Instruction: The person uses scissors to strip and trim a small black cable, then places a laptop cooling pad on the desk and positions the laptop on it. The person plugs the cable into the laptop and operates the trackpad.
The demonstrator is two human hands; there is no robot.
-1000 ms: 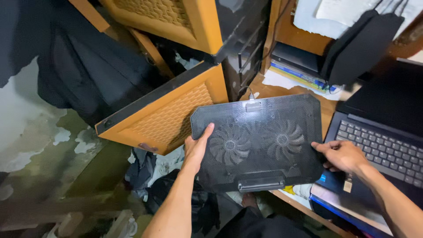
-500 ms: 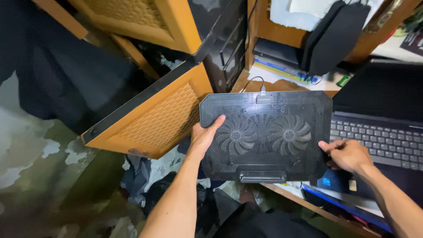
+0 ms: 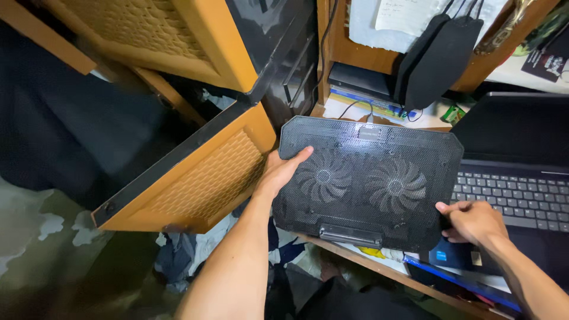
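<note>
Hands (image 3: 283, 172) (image 3: 471, 222) grip a black mesh laptop cooling pad with two fans (image 3: 367, 181), held over the wooden desk edge (image 3: 379, 269).
Only its side edges are pinched; it could slip, or knock the open black laptop (image 3: 521, 195) just beside it.

Both hands (image 3: 278, 175) (image 3: 471, 222) grip a black two-fan cooling pad (image 3: 367, 178) beside a laptop (image 3: 521, 184)

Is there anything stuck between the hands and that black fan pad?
Nothing visible. The left hand grips the left edge of the black cooling pad directly, and the right hand holds its lower right corner. The laptop sits just beside that hand.
</note>
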